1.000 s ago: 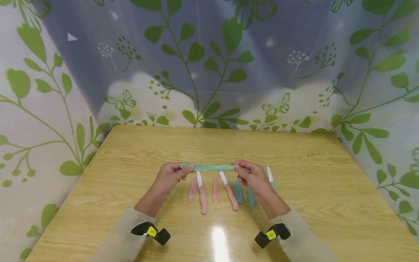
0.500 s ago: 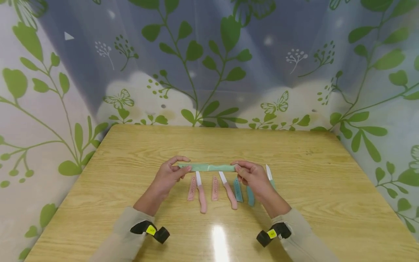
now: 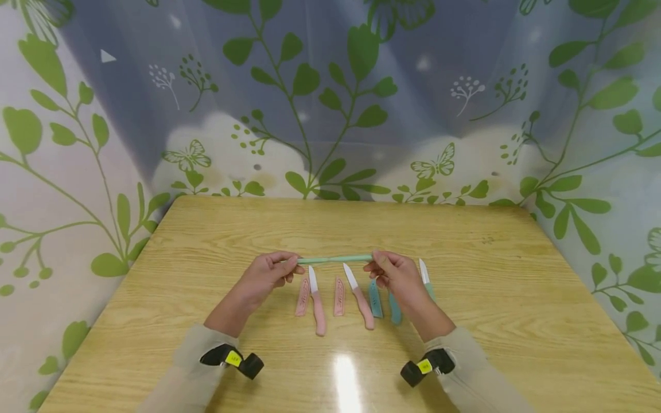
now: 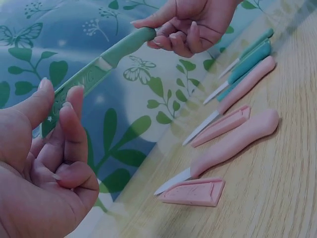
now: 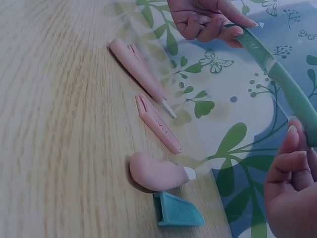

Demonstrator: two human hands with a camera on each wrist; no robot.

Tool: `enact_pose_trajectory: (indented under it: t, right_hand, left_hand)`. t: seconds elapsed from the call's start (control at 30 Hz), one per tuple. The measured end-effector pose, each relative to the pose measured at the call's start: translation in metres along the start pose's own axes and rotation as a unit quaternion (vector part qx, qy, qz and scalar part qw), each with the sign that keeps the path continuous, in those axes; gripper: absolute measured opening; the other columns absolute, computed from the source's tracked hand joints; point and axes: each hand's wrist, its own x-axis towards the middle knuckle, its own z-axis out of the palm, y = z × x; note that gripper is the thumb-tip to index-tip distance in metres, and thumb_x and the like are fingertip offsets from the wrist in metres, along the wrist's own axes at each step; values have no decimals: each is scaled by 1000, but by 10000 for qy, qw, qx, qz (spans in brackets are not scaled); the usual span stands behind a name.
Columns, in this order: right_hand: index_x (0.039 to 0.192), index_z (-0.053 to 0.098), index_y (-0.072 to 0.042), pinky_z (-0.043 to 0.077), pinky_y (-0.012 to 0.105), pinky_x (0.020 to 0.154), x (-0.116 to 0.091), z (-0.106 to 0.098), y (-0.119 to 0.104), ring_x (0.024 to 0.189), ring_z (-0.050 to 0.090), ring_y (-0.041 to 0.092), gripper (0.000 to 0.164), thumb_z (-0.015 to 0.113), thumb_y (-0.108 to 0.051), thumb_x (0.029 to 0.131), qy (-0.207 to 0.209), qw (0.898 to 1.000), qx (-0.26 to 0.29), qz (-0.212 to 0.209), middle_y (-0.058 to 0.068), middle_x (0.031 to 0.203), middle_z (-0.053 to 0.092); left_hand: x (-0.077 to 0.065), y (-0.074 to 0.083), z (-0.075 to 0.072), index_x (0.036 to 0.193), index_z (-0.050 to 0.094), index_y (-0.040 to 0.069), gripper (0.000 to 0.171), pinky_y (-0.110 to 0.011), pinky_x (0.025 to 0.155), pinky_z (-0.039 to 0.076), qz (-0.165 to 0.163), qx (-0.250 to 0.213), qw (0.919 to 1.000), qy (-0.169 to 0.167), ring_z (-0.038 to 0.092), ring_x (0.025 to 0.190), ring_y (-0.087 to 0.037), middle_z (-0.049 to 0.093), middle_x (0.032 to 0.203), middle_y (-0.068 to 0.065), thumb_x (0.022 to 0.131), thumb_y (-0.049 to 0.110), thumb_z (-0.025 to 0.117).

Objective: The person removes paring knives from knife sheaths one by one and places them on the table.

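Note:
Both hands hold a small green knife (image 4: 130, 45) level above the table, its blade inside a matching green sheath (image 4: 92, 74). My left hand (image 3: 264, 278) pinches the sheath's tip end between thumb and fingers. At the other end, my right hand (image 3: 401, 278) grips the butt of the handle. A narrow pale strip shows where handle and sheath meet in the left wrist view. Below lie two pink-handled knives, the left one (image 3: 319, 312) and the right one (image 3: 364, 307), blades bare and pointing away from me.
Beside them are two pink sheaths, one farther left (image 3: 302, 297) and one between the knives (image 3: 339, 296). A teal sheath (image 3: 375, 298), a teal knife (image 3: 395, 310) and a light green knife (image 3: 424, 271) lie on the right, partly behind my right hand. A patterned curtain hangs behind the table (image 3: 206, 229).
The sheathed knife has turned from its broad side to a narrow edge in the head view. My left forefinger, raised half a second ago, is down against the sheath again.

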Motion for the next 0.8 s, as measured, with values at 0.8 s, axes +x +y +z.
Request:
enact_pose_trajectory:
  t: [0.8]
  right_hand:
    - [116,55,14,57,23,70,0,5,4,75,67,11,35,59,-14,95,-195,9987,435,-192,-1,82,71]
  left_hand:
    - [1,0,2,106,70,1,32,-23,57,33,-84,632,9977,251,58,68,-9,72,82,12,94,29,61]
